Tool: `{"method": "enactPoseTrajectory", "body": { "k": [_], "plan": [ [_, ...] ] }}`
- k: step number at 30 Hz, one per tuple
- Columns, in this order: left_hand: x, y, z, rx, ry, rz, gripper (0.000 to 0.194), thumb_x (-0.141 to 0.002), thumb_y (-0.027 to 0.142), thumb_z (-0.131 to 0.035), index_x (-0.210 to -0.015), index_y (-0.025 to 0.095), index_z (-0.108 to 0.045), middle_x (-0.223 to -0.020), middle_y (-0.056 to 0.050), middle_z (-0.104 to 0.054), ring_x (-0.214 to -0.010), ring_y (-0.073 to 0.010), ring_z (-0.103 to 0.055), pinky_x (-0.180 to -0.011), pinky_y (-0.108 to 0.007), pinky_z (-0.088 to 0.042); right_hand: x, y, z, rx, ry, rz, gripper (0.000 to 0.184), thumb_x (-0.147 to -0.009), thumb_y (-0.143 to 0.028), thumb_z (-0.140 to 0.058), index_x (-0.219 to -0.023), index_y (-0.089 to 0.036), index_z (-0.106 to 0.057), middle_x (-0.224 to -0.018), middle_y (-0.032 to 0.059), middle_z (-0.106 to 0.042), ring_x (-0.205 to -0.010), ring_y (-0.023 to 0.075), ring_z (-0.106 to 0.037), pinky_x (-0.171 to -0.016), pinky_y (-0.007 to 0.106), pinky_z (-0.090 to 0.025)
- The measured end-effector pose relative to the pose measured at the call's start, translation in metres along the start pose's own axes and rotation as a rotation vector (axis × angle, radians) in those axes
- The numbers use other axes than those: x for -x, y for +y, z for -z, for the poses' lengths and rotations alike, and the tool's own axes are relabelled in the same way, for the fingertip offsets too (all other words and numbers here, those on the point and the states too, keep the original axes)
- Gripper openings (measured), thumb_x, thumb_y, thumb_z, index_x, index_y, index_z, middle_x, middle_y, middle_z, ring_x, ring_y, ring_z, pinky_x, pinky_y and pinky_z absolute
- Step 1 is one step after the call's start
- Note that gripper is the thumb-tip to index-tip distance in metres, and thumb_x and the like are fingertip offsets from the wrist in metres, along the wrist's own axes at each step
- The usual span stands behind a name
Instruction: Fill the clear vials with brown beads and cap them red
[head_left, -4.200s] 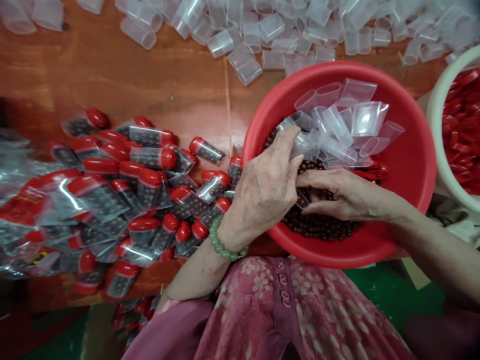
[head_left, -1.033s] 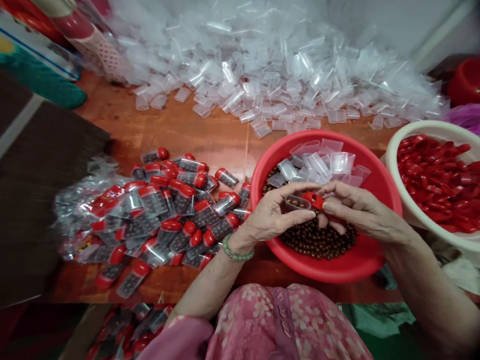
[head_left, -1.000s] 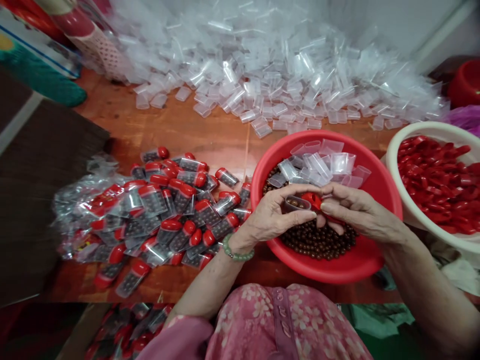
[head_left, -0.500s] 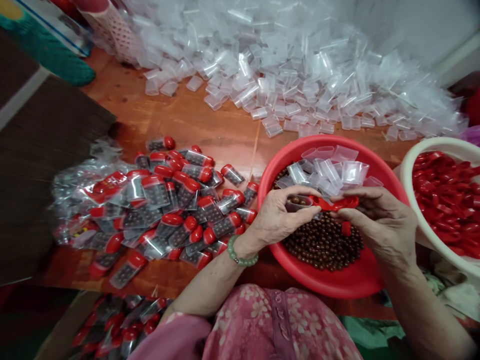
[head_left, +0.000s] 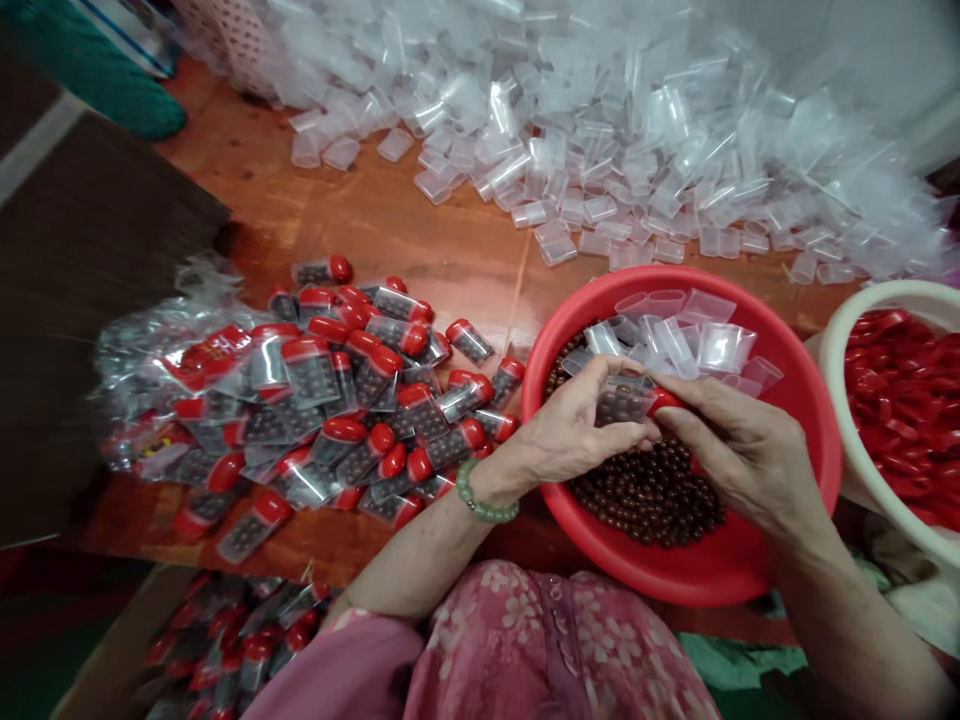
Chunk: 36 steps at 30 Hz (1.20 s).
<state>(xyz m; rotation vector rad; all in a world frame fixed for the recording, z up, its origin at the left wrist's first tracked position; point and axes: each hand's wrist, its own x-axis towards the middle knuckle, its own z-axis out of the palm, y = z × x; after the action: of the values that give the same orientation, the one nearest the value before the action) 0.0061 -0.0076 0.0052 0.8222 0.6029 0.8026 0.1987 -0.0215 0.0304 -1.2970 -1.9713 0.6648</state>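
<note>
A clear tube [head_left: 622,403] full of brown beads lies on its side over a red tub [head_left: 821,450]. Its long side runs across from left to right, and a red cap [head_left: 664,401] sits at its right end. The left hand [head_left: 577,425] has a closed grip around the tube, with the thumb and fingers wrapped over it. The right hand [head_left: 739,450] is nearer the cap. Its fingers come in from the right and reach the cap, but I cannot tell how tight that grip is.

Under the hands, loose brown beads [head_left: 645,495] fill the bottom of the tub, and empty tubes [head_left: 675,345] lie near its far rim. A white bowl [head_left: 834,380] of red caps [head_left: 907,410] stands just to the right, by the table's right edge. Capped tubes [head_left: 360,430] lie in a heap to the left on the wooden table [head_left: 375,230], and a big pile of empty tubes [head_left: 525,170] sits along the far edge.
</note>
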Motion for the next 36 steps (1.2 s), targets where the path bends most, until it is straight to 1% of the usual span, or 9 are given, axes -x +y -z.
{"method": "enactPoseTrajectory", "body": {
  "k": [4, 6, 12, 16, 22, 26, 30, 33, 36],
  "plan": [
    [0.000, 0.001, 0.001, 0.053, -0.078, 0.045, 0.046, -0.078, 0.016, -0.074, -0.116, 0.019, -0.047, -0.088, -0.001, -0.067, -0.080, -0.0125, -0.066, -0.085, -0.030, -0.051, -0.009, 0.007, 0.008, -0.214, 0.102, -0.243, 0.024, -0.088, -0.028, -0.074, -0.112, -0.030, -0.078, -0.089, -0.0002, -0.080, -0.072, 0.0151, -0.074, -0.070, 0.028, -0.063],
    [0.000, 0.001, 0.002, 0.055, -0.087, 0.059, 0.044, -0.077, 0.015, -0.074, -0.113, 0.018, -0.048, -0.091, -0.003, -0.068, -0.081, -0.0127, -0.066, -0.085, -0.031, -0.051, -0.017, 0.005, 0.011, -0.300, 0.131, -0.288, 0.023, -0.086, -0.030, -0.076, -0.109, -0.030, -0.078, -0.081, -0.0017, -0.078, -0.063, 0.0133, -0.071, -0.063, 0.026, -0.062],
    [-0.001, 0.001, 0.003, 0.033, -0.129, 0.090, 0.036, -0.080, 0.019, -0.073, -0.111, 0.016, -0.054, -0.092, -0.005, -0.070, -0.081, -0.0130, -0.067, -0.082, -0.030, -0.051, -0.034, -0.007, 0.008, -0.289, -0.023, -0.173, 0.017, -0.082, -0.026, -0.080, -0.098, -0.028, -0.081, -0.082, -0.0008, -0.078, -0.062, 0.0132, -0.070, -0.057, 0.025, -0.060],
    [-0.002, 0.002, 0.003, -0.001, -0.148, 0.087, 0.036, -0.081, 0.021, -0.073, -0.113, 0.015, -0.056, -0.090, -0.005, -0.070, -0.078, -0.0126, -0.066, -0.077, -0.028, -0.051, -0.033, -0.004, 0.003, -0.282, -0.056, -0.130, 0.016, -0.082, -0.027, -0.079, -0.098, -0.030, -0.081, -0.077, -0.0016, -0.077, -0.059, 0.0127, -0.069, -0.052, 0.022, -0.056],
    [-0.002, 0.002, 0.003, -0.044, -0.147, 0.089, 0.022, -0.085, 0.019, -0.069, -0.102, 0.014, -0.056, -0.088, -0.004, -0.068, -0.077, -0.0110, -0.064, -0.076, -0.026, -0.050, -0.030, 0.003, 0.010, -0.205, -0.145, -0.108, 0.017, -0.086, -0.031, -0.076, -0.102, -0.028, -0.080, -0.085, 0.0000, -0.079, -0.070, 0.0146, -0.072, -0.063, 0.025, -0.058],
    [-0.002, 0.002, 0.004, -0.017, -0.128, 0.089, 0.019, -0.085, 0.017, -0.069, -0.098, 0.015, -0.056, -0.091, -0.005, -0.069, -0.080, -0.0120, -0.066, -0.078, -0.028, -0.050, -0.028, 0.006, 0.025, -0.152, -0.098, -0.118, 0.016, -0.085, -0.028, -0.077, -0.101, -0.027, -0.081, -0.086, -0.0003, -0.079, -0.069, 0.0131, -0.070, -0.064, 0.025, -0.056],
    [-0.003, 0.000, 0.008, 0.055, -0.123, 0.065, 0.025, -0.082, 0.015, -0.070, -0.103, 0.015, -0.057, -0.092, -0.005, -0.070, -0.082, -0.0123, -0.068, -0.080, -0.028, -0.051, -0.021, 0.008, 0.035, -0.127, -0.092, -0.159, 0.018, -0.084, -0.026, -0.079, -0.100, -0.031, -0.081, -0.087, -0.0029, -0.079, -0.071, 0.0098, -0.070, -0.065, 0.020, -0.054],
    [-0.004, -0.001, 0.010, 0.158, -0.115, 0.059, 0.036, -0.078, 0.010, -0.072, -0.111, 0.016, -0.059, -0.099, -0.007, -0.073, -0.090, -0.0145, -0.071, -0.084, -0.029, -0.052, -0.019, 0.007, 0.034, -0.181, -0.020, -0.180, 0.023, -0.081, -0.021, -0.081, -0.099, -0.036, -0.081, -0.086, -0.0060, -0.080, -0.073, 0.0074, -0.071, -0.067, 0.016, -0.055],
    [-0.003, 0.000, 0.012, 0.260, -0.137, 0.078, 0.047, -0.073, 0.007, -0.074, -0.118, 0.017, -0.062, -0.111, -0.010, -0.074, -0.102, -0.0194, -0.073, -0.092, -0.032, -0.054, -0.022, 0.002, 0.026, -0.257, 0.111, -0.249, 0.025, -0.081, -0.018, -0.079, -0.098, -0.036, -0.081, -0.079, -0.0072, -0.078, -0.064, 0.0059, -0.069, -0.060, 0.015, -0.055]
  ]
}}
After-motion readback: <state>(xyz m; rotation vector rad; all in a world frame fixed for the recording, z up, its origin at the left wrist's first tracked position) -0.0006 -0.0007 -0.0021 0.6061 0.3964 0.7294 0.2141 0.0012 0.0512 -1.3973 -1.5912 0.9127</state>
